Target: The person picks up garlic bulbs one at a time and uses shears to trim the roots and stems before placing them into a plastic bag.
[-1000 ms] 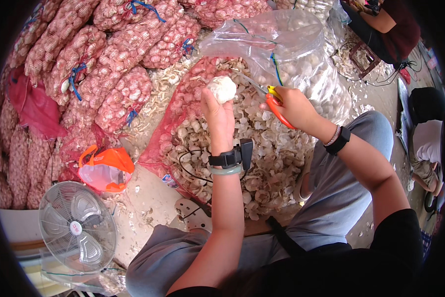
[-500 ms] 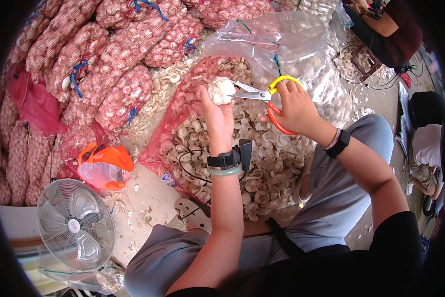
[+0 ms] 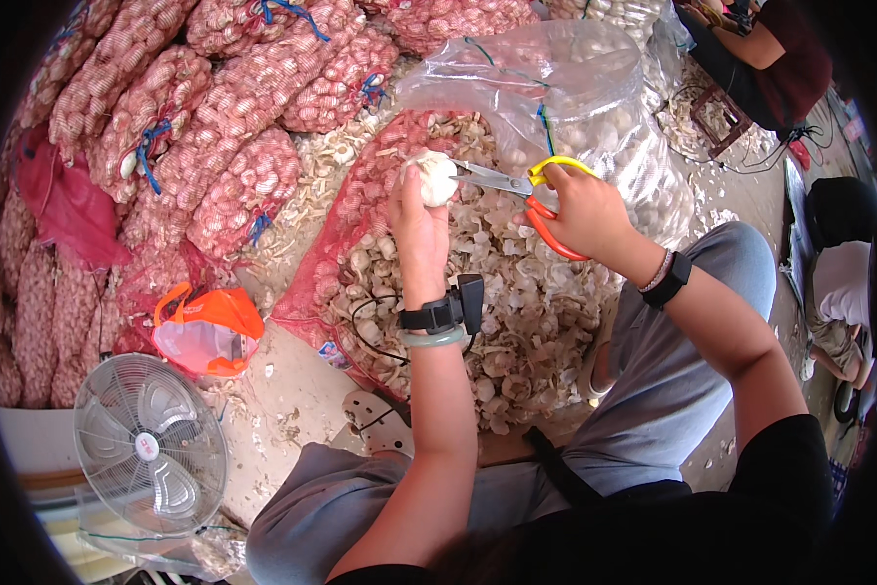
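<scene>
A white garlic bulb (image 3: 435, 179) sits in the grip of my left hand (image 3: 419, 229), held up over a heap of loose garlic and peelings (image 3: 516, 292). My right hand (image 3: 589, 210) is closed round the handles of a pair of scissors (image 3: 500, 179), one handle yellow, the other orange-red. The blades point left and are nearly together, their tips right beside the bulb; whether they touch it I cannot tell. Under the heap spreads a red mesh sack (image 3: 323, 263). Behind the scissors stands a clear plastic bag (image 3: 594, 127) with garlic bulbs inside.
Full red mesh sacks of garlic (image 3: 233, 107) are piled at the far left. An orange and white bag (image 3: 209, 331) and a round fan (image 3: 149, 447) stand at the left. Other people (image 3: 784, 58) sit at the right. My bent knees flank the heap.
My left hand has shifted slightly left with the bulb and turned it a little. The scissor blades have come closer together. My right arm has stayed almost in place.
</scene>
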